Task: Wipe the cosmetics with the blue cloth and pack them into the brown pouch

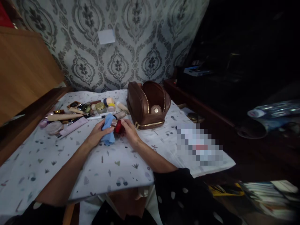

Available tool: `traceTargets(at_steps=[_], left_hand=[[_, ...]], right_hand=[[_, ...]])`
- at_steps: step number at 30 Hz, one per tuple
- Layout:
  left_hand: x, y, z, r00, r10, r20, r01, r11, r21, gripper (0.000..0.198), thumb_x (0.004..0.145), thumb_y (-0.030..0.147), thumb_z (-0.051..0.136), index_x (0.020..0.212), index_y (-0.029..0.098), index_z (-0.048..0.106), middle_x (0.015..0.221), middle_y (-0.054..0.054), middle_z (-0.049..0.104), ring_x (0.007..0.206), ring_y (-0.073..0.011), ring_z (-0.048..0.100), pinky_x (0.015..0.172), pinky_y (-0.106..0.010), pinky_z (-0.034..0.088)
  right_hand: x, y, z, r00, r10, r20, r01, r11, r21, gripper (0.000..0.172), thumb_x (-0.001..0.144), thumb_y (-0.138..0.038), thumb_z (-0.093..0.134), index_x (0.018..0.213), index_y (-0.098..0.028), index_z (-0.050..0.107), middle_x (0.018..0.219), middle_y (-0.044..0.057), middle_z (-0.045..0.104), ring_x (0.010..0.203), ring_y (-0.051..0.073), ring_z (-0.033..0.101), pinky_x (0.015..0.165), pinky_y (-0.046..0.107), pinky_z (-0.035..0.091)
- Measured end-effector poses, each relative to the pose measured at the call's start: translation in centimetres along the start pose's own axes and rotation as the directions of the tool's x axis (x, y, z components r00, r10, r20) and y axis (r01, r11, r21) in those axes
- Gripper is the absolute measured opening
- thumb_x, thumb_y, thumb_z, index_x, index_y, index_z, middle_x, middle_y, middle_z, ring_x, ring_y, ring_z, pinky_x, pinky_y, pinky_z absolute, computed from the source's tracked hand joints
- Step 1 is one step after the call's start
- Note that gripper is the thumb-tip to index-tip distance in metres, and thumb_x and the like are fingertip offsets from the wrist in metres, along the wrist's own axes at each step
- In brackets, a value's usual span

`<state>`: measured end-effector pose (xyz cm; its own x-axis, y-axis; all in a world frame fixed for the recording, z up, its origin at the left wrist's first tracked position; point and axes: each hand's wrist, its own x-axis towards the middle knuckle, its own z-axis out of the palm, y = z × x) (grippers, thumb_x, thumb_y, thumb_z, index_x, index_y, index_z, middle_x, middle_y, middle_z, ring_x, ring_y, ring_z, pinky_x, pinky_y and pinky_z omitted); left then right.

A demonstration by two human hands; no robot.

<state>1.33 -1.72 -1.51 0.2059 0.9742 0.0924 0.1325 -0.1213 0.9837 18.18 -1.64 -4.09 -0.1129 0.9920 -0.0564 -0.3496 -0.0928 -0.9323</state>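
Observation:
Just above the table, near its middle, my left hand (95, 135) is closed on a light blue cloth (108, 139). The cloth wraps against a small cosmetic bottle (114, 122) with a shiny metallic-looking part and a dark red end (119, 126). My right hand (131, 132) grips that red end from the other side. Right behind my right hand stands a brown cosmetic bag (138, 107), its gold zip undone and its top gaping. Part of the bottle is hidden by the cloth and fingers.
Several cosmetics lie to the left, among them a lilac tube (73, 126), a round compact (53, 127) and a gold-lidded jar (100, 107). A blurred-out item (199, 145) lies on the right of the patterned tablecloth (112, 172). A plastic bottle (274, 109) is farther right.

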Motion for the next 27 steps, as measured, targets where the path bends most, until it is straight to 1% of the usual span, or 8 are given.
traceTargets(at_steps=[3, 6, 8, 11, 13, 19, 22, 27], left_hand=[[0.0, 0.1, 0.2, 1.0, -0.015, 0.001, 0.015, 1.0, -0.006, 0.069, 0.063, 0.05, 0.081, 0.121, 0.016, 0.065, 0.111, -0.008, 0.071, 0.102, -0.0279, 0.065, 0.083, -0.031, 0.053], [0.0, 0.2, 0.3, 1.0, -0.016, -0.014, 0.016, 1.0, 0.001, 0.063, 0.065, 0.051, 0.08, 0.117, 0.017, 0.068, 0.108, -0.007, 0.073, 0.103, -0.027, 0.065, 0.086, -0.031, 0.053], [0.0, 0.2, 0.3, 0.999, -0.037, -0.037, 0.037, 0.999, -0.011, 0.06, 0.065, 0.052, 0.08, 0.114, 0.018, 0.069, 0.106, -0.005, 0.074, 0.1, -0.0257, 0.066, 0.085, -0.03, 0.053], [0.1, 0.1, 0.2, 0.992, -0.093, -0.084, 0.088, 0.994, -0.069, 0.061, 0.062, 0.052, 0.082, 0.113, 0.02, 0.069, 0.105, -0.004, 0.074, 0.093, -0.0213, 0.067, 0.08, -0.025, 0.054], [0.1, 0.2, 0.3, 0.987, -0.118, -0.108, 0.106, 0.988, -0.108, 0.061, 0.06, 0.05, 0.084, 0.11, 0.02, 0.07, 0.104, -0.003, 0.075, 0.09, -0.019, 0.067, 0.077, -0.022, 0.054], [0.0, 0.7, 0.8, 0.972, -0.175, -0.157, 0.147, 0.974, -0.174, 0.067, 0.047, 0.048, 0.09, 0.105, 0.02, 0.072, 0.097, -0.002, 0.076, 0.084, -0.0209, 0.068, 0.069, -0.023, 0.055], [-0.1, 0.9, 0.9, 0.97, -0.166, -0.177, 0.136, 0.976, -0.172, 0.062, 0.045, 0.049, 0.09, 0.099, 0.021, 0.074, 0.091, -0.001, 0.076, 0.078, -0.019, 0.066, 0.065, -0.021, 0.054], [-0.1, 1.3, 1.3, 0.959, -0.2, -0.201, 0.147, 0.956, -0.253, 0.063, 0.039, 0.046, 0.093, 0.094, 0.02, 0.075, 0.094, -0.001, 0.076, 0.085, -0.0201, 0.068, 0.068, -0.02, 0.055]], right_hand=[[0.2, 0.2, 0.0, 0.999, 0.04, -0.01, -0.04, 0.999, 0.014, 0.054, 0.075, -0.075, 0.056, 0.088, -0.022, 0.053, 0.062, -0.004, 0.056, 0.048, 0.011, 0.053, 0.041, 0.021, 0.036], [-0.1, -0.1, 0.2, 0.997, 0.074, -0.001, -0.074, 0.997, 0.019, 0.055, 0.077, -0.075, 0.054, 0.093, -0.022, 0.053, 0.064, -0.003, 0.058, 0.048, 0.012, 0.054, 0.041, 0.021, 0.038], [-0.4, -0.4, 0.4, 0.996, 0.088, 0.03, -0.089, 0.996, 0.03, 0.054, 0.074, -0.07, 0.063, 0.098, -0.022, 0.054, 0.07, -0.003, 0.06, 0.053, 0.013, 0.057, 0.043, 0.022, 0.043], [-0.8, -0.9, 0.7, 0.996, 0.045, 0.073, -0.05, 0.997, 0.065, 0.058, 0.061, -0.053, 0.082, 0.102, -0.02, 0.056, 0.084, -0.001, 0.061, 0.065, 0.013, 0.061, 0.047, 0.023, 0.05], [-1.0, -1.1, 0.8, 0.995, 0.041, 0.096, -0.051, 0.993, 0.103, 0.057, 0.06, -0.046, 0.085, 0.101, -0.02, 0.056, 0.087, -0.001, 0.061, 0.065, 0.013, 0.061, 0.047, 0.022, 0.05], [-1.4, -1.7, 0.6, 0.979, 0.126, 0.158, -0.138, 0.988, 0.067, 0.044, 0.078, -0.045, 0.073, 0.107, -0.02, 0.052, 0.07, -0.002, 0.062, 0.049, 0.013, 0.06, 0.04, 0.021, 0.043], [-1.5, -2.1, 0.5, 0.976, 0.139, 0.169, -0.146, 0.989, 0.03, 0.036, 0.084, -0.041, 0.069, 0.108, -0.02, 0.052, 0.066, -0.002, 0.063, 0.046, 0.012, 0.06, 0.037, 0.019, 0.039], [-1.6, -2.7, 0.2, 0.979, 0.153, 0.137, -0.15, 0.988, -0.03, 0.037, 0.078, -0.04, 0.074, 0.101, -0.018, 0.056, 0.058, -0.005, 0.059, 0.042, 0.009, 0.051, 0.037, 0.018, 0.037]])
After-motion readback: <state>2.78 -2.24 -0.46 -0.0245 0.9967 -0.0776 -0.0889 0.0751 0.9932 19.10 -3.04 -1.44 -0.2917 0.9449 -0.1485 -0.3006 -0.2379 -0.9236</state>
